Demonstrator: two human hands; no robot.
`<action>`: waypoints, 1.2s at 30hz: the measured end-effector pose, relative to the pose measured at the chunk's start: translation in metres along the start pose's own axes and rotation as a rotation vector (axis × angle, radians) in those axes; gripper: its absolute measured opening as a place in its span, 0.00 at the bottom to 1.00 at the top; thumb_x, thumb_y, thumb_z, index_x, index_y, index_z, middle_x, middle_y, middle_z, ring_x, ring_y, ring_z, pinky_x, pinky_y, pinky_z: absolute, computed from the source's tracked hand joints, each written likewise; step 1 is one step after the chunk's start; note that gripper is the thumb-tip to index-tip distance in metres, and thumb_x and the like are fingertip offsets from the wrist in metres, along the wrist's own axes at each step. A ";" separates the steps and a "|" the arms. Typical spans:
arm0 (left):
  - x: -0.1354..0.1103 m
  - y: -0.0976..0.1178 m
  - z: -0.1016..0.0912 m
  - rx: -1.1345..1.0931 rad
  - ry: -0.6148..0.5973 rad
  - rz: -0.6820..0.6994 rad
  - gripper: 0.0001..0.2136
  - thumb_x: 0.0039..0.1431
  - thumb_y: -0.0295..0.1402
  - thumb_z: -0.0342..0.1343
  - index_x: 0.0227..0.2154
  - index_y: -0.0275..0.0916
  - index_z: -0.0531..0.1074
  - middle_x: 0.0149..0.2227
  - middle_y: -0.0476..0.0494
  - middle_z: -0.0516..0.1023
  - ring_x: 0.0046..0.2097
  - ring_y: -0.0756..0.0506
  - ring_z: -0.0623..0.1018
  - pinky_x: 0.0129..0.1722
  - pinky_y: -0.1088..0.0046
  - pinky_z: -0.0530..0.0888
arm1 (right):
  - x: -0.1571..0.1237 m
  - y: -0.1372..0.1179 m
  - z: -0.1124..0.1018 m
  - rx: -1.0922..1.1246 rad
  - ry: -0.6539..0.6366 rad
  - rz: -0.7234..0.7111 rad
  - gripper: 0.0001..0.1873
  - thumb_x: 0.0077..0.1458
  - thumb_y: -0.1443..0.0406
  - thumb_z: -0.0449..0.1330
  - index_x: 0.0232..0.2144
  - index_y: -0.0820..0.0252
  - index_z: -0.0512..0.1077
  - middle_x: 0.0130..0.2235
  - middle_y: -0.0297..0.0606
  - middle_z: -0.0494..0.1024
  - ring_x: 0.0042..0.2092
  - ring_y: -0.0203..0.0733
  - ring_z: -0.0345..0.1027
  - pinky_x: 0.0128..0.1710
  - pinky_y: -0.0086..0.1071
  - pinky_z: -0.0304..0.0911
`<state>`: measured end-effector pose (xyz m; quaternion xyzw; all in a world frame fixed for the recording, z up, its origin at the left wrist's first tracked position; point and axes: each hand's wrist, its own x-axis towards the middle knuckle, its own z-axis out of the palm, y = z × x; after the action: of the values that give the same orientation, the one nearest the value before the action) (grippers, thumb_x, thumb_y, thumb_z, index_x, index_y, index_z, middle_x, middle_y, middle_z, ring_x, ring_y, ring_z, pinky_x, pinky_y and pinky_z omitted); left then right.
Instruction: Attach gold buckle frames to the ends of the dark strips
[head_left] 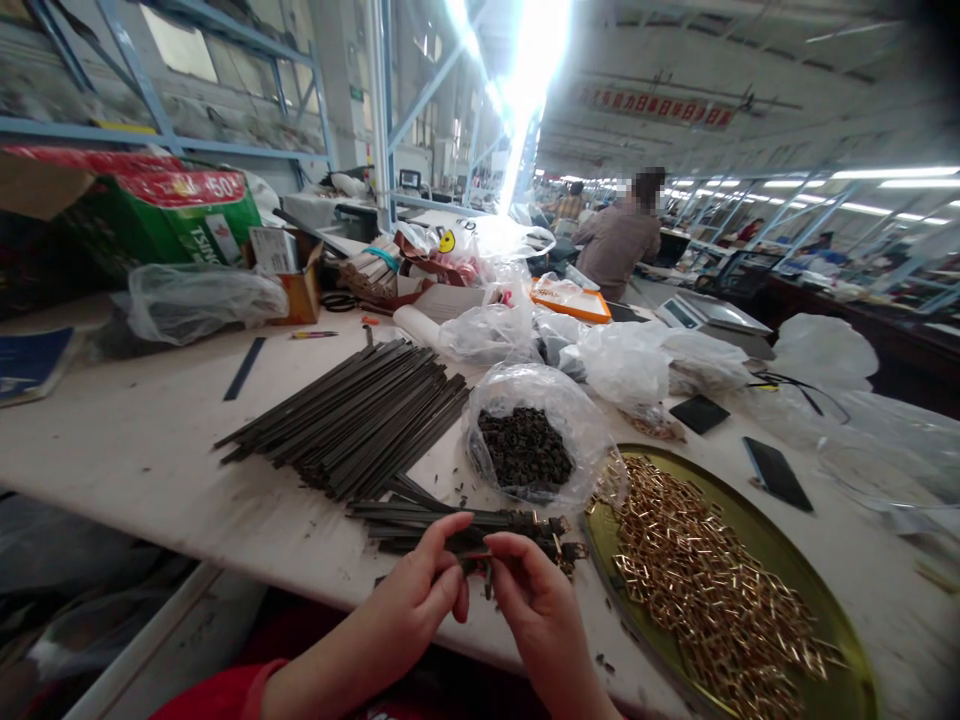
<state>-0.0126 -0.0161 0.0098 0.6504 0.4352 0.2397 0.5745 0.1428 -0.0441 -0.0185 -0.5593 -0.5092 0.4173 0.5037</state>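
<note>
My left hand (427, 590) and my right hand (536, 600) meet at the table's front edge, both closed around a thin dark strap (474, 562). A small dark piece sticks down by my right fingertips; what it is I cannot make out. Just beyond my hands lie several dark straps with gold buckles (564, 550) at their right ends. A big pile of flat dark straps (352, 415) is spread farther left. Small black pieces (525, 447) fill an open clear plastic bag (592, 425). To the right, gold buckles (705, 570) are heaped on a round, gold-coloured tray (847, 640).
A phone (777, 473) and a dark flat square (699, 413) lie at the right. Crumpled plastic bags (622, 360), a scale (712, 315) and an orange box (570, 300) stand behind. A green-red package (180, 205) is at the left. A person (619, 240) is farther back.
</note>
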 end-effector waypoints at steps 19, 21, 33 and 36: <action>0.062 -0.013 -0.002 -0.372 -0.025 -0.165 0.23 0.45 0.54 0.54 0.30 0.37 0.65 0.12 0.59 0.59 0.15 0.55 0.52 0.17 0.79 0.51 | 0.121 0.011 -0.048 -0.724 -0.035 -0.051 0.10 0.56 0.65 0.49 0.36 0.61 0.69 0.35 0.40 0.72 0.37 0.40 0.67 0.38 0.32 0.60; 0.066 -0.017 -0.003 -0.358 -0.015 -0.175 0.22 0.45 0.54 0.54 0.30 0.37 0.66 0.12 0.60 0.59 0.15 0.56 0.51 0.16 0.79 0.50 | 0.142 0.018 -0.047 -0.868 -0.041 -0.060 0.07 0.53 0.69 0.53 0.33 0.62 0.70 0.37 0.43 0.72 0.38 0.44 0.67 0.39 0.34 0.59; 0.059 0.001 -0.014 -0.298 0.075 -0.260 0.24 0.41 0.53 0.55 0.31 0.35 0.68 0.12 0.58 0.59 0.15 0.56 0.52 0.17 0.79 0.47 | 0.103 -0.009 -0.039 -0.548 -0.291 -0.027 0.13 0.59 0.60 0.47 0.35 0.60 0.68 0.29 0.34 0.72 0.31 0.36 0.67 0.31 0.26 0.61; 0.057 0.006 -0.013 -0.282 0.080 -0.217 0.25 0.40 0.53 0.55 0.30 0.33 0.70 0.13 0.58 0.60 0.16 0.55 0.53 0.17 0.78 0.48 | 0.074 -0.019 -0.028 -0.185 -0.369 0.054 0.15 0.58 0.56 0.47 0.33 0.61 0.66 0.27 0.33 0.70 0.28 0.34 0.64 0.27 0.26 0.60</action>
<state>0.0075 0.0391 0.0072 0.5023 0.4874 0.2605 0.6650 0.1776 0.0250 0.0073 -0.5308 -0.6138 0.4775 0.3369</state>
